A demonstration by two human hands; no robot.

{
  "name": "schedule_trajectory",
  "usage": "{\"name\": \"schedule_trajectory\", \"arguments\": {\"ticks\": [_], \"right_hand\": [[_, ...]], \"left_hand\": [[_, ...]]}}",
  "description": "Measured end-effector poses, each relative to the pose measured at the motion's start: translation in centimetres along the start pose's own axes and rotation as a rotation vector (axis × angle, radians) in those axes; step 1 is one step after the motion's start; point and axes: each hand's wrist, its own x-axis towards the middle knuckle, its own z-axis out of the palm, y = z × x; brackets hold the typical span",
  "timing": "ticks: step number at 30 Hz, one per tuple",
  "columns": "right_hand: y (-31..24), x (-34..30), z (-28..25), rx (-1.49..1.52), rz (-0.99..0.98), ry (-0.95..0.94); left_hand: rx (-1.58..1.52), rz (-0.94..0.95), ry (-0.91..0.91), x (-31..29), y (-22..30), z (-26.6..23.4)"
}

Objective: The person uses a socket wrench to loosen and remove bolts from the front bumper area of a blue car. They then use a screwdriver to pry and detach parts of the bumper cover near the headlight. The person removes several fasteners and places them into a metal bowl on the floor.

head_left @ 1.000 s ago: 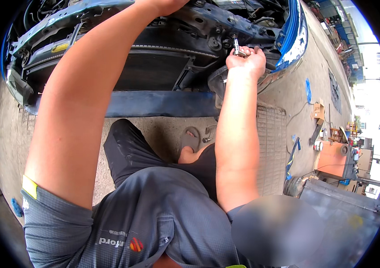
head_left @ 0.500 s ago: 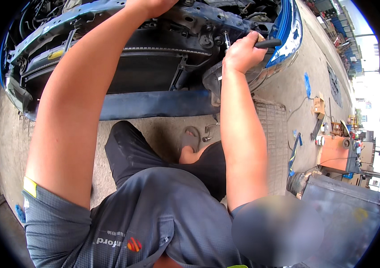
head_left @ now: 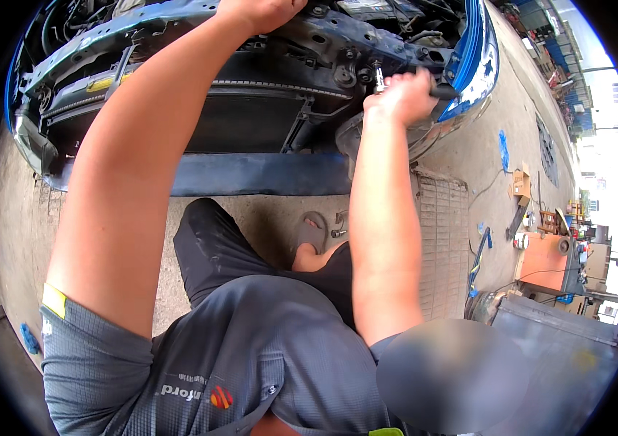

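Observation:
In front of me is a car with its front panel off, showing a bare dark-blue metal crossbeam (head_left: 316, 36). My right hand (head_left: 400, 100) is closed on a ratchet wrench with a black handle (head_left: 444, 91); motion blurs its fingers. A shiny socket extension (head_left: 378, 76) runs from the hand up to the beam's right part. What its tip sits on is too small to make out. My left hand (head_left: 261, 11) is at the top of the beam. The picture's upper edge cuts off most of its fingers.
Below the beam are the dark radiator (head_left: 240, 120) and a dark-blue lower bar (head_left: 258, 173). A metal floor grate (head_left: 442, 240) lies right of my legs. Near my sandal are small metal parts (head_left: 338, 232). A cardboard box (head_left: 521, 183) and a dark bin (head_left: 556, 349) stand farther right.
The wrench's black handle has swung slightly down toward me, with my right hand on it. My right forearm has shifted left. My left hand keeps its place on the beam; the view has shifted a little.

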Motion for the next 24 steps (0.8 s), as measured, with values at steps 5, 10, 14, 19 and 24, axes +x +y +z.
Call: {"name": "schedule_trajectory", "arguments": {"ticks": [5,10,14,19,24], "right_hand": [[-0.7,-0.7,-0.3,-0.003,-0.111,0.056],[-1.8,0.2,-1.1,-0.535,-1.205,-0.871],[0.1,-0.5,-0.9,-0.369,-0.768,-0.395],[1.9,1.1,-1.1,-0.031,-0.048,0.044],[-2.1,0.4,-0.9,-0.589,-1.240,-0.829]], "left_hand": [[0.027,0.001,0.012,0.0,-0.2,0.2],[0.087,0.035,0.033,-0.5,-1.1,0.4],[0.027,-0.001,-0.004,0.1,-0.3,0.4],[0.009,0.009,0.041,0.0,-0.3,0.3],[0.086,0.061,0.084,0.0,-1.2,0.4]]}}
